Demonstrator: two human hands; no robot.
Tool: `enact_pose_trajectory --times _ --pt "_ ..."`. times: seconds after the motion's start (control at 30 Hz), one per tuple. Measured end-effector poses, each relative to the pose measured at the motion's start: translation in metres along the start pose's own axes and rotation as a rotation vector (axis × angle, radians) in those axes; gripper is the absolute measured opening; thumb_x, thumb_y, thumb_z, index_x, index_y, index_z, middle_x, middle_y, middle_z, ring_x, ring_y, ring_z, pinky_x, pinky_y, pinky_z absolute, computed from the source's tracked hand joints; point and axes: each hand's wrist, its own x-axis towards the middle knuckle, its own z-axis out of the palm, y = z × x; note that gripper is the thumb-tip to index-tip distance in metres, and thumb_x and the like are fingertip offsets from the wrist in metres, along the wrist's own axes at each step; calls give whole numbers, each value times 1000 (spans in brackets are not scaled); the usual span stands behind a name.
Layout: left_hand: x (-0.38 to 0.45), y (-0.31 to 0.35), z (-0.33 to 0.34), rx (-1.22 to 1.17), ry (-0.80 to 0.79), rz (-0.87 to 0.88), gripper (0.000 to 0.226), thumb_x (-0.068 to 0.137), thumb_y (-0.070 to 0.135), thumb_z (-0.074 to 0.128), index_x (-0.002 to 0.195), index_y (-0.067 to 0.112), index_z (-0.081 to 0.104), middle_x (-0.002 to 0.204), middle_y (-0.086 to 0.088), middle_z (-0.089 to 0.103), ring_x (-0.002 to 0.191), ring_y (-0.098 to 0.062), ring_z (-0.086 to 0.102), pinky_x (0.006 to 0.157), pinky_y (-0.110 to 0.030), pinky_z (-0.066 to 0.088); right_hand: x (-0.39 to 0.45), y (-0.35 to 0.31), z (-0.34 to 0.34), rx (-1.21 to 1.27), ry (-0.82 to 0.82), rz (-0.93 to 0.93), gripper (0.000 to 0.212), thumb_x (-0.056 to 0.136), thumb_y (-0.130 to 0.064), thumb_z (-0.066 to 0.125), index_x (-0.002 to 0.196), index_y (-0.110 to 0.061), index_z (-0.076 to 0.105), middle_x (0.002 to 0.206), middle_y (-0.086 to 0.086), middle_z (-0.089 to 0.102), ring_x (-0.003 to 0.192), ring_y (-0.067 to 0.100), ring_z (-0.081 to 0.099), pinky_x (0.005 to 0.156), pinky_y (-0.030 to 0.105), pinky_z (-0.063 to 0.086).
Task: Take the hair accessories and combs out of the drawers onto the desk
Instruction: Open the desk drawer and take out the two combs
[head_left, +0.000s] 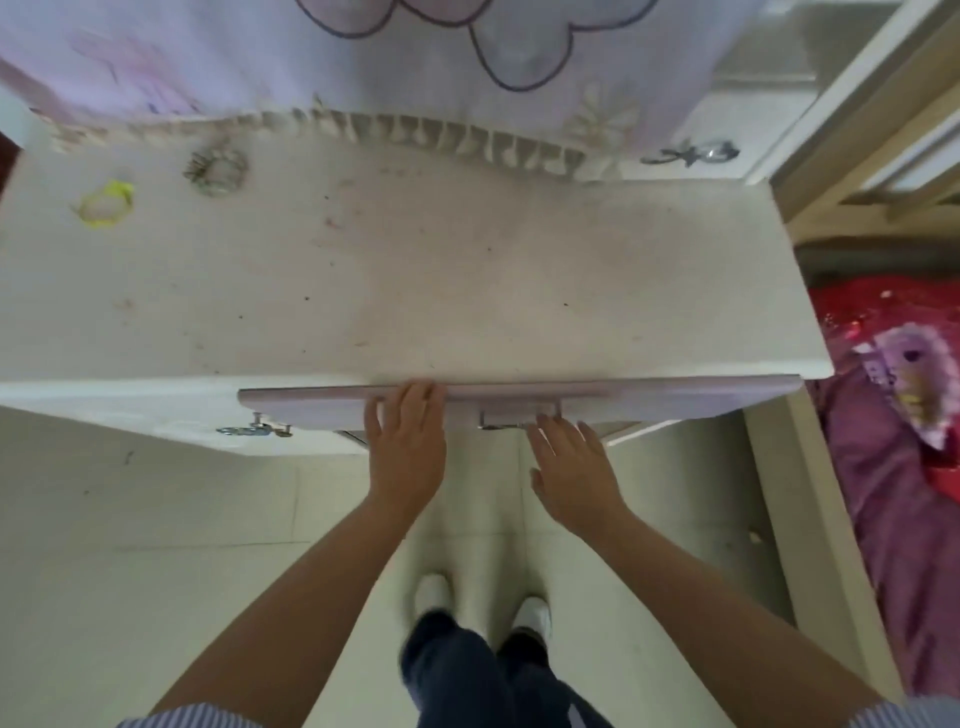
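At the near edge of the table (415, 291), a pale purple drawer front (649, 397) is seen just below the tabletop, with its metal handle (514, 421) on the near face. The left hand (408, 447) is laid flat and open against the drawer front, fingertips touching its top edge. The right hand (574, 467) is held open with fingers spread, just beside the handle and gripping nothing. Whether the drawer stands slightly out or fully shut cannot be told. On the far left of the table, a yellow hair tie (104, 203) and a grey scrunchie (218, 171) are seen lying near each other but apart. A frilled cloth (415, 62) hangs along the far edge. White shoes (431, 592) are seen on the tiled floor (156, 519) below.
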Motion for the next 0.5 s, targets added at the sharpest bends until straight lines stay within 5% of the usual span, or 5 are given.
enact_pose_trajectory --times 0.1,0.17,0.33,0.5 --pt "4 -5 6 -8 29 34 57 40 11 92 94 5 73 89 -15 75 78 -35 71 75 -50 56 22 -6 27 -4 -142 124 63 80 -29 64 134 -4 44 136 15 53 131 22 45 112 45 31" --pt "6 -14 8 -47 45 80 56 41 9 93 93 6 72 88 -17 74 77 -38 70 74 -50 56 34 -8 46 55 -175 201 53 93 -21 43 141 -5 28 146 15 36 139 24 27 118 49 9" --pt "3 -25 0 -128 -17 69 35 57 -6 82 90 -1 70 84 -23 71 78 -42 67 72 -49 54 27 -19 45 93 -117 326 32 91 -12 42 121 -5 50 127 13 55 124 27 43 113 47 18" --pt "-36 -35 -8 -148 -119 269 27 53 -6 86 75 -1 71 66 -19 71 56 -35 65 49 -37 55 -34 -39 45 139 -136 304 40 83 -21 58 119 -6 53 121 11 60 117 24 51 104 44 35"
